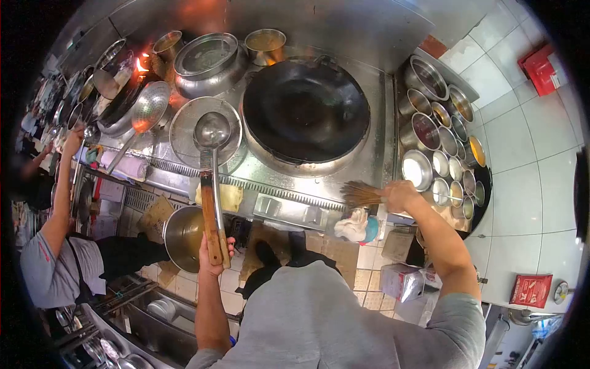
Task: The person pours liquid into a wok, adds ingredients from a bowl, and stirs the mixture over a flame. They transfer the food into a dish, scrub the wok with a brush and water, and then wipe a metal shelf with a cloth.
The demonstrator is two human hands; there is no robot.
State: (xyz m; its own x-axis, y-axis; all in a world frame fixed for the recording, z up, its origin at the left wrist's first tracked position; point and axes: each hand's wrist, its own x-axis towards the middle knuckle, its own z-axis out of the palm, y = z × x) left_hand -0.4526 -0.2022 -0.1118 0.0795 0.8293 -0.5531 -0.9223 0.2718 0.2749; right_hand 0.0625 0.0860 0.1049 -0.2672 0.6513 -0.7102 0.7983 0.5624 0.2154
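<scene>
Fingers of the right hand (pixel 401 195) were clenched round a bamboo brush (pixel 362 195) lying crosswise at the front edge of the steel table (pixel 372 161). Its splayed brown bristles pointed left, and the empty black wok (pixel 307 111) sat just beyond them, nearer this hand. The left hand (pixel 212 253) gripped a wooden-handled ladle (pixel 212 130) running straight away from the body, its steel bowl resting over a round pan (pixel 184 132) beside the wok.
</scene>
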